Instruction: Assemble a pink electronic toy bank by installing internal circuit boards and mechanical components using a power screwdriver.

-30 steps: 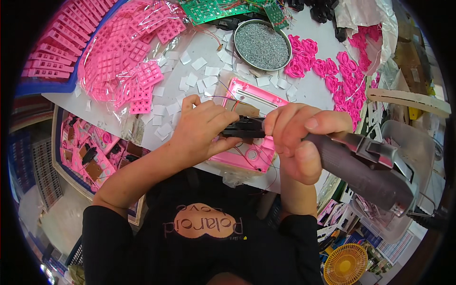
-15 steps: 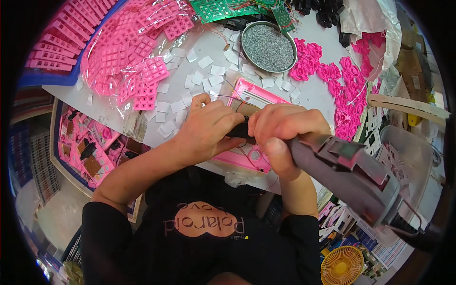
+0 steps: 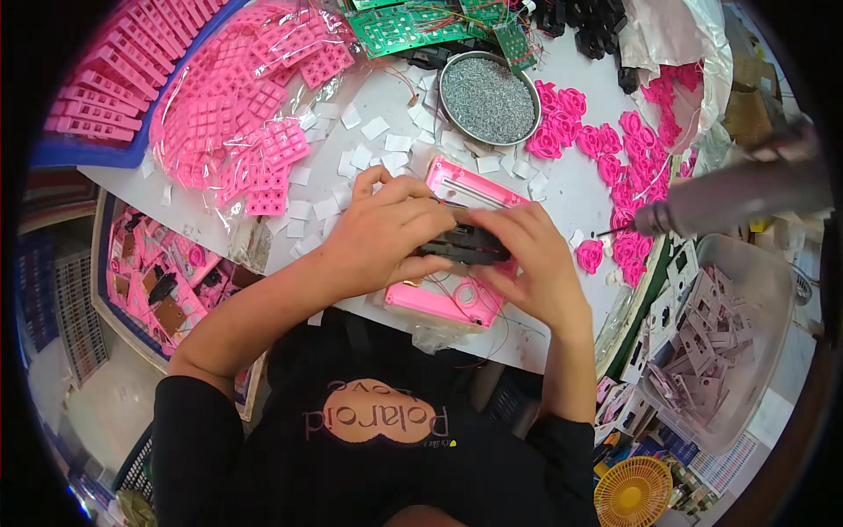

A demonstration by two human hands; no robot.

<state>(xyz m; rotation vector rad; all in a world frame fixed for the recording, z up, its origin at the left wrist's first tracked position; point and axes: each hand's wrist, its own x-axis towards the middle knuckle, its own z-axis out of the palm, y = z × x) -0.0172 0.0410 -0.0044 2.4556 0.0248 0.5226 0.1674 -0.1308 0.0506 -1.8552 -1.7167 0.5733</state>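
A dark rectangular plastic part [image 3: 470, 246] is held between my two hands over a pink plastic casing [image 3: 439, 303]. My left hand [image 3: 386, 233] is closed on its left end, thumb below and fingers above. At its right end, my right hand [image 3: 531, 259] grips with the fingers over the top and the thumb in front. Thin wires run out across the casing, and a pink panel with a pale slotted strip [image 3: 474, 186] shows beyond my hands. The underside of the dark part is hidden. To the right, a grey electric screwdriver [image 3: 738, 200] hangs free, blurred, its thin bit pointing left.
A round metal dish of small screws [image 3: 490, 97] stands at the back. White square pieces [image 3: 373, 129] lie scattered left of it. Bagged pink keypads [image 3: 219, 114], green circuit boards [image 3: 408, 31] and pink ring-shaped parts [image 3: 632, 176] surround the work spot. A clear bin [image 3: 724, 351] sits at right.
My right hand has let go of the electric screwdriver and now holds the dark part. The screwdriver has swung up and away to the right. My left hand keeps its place.
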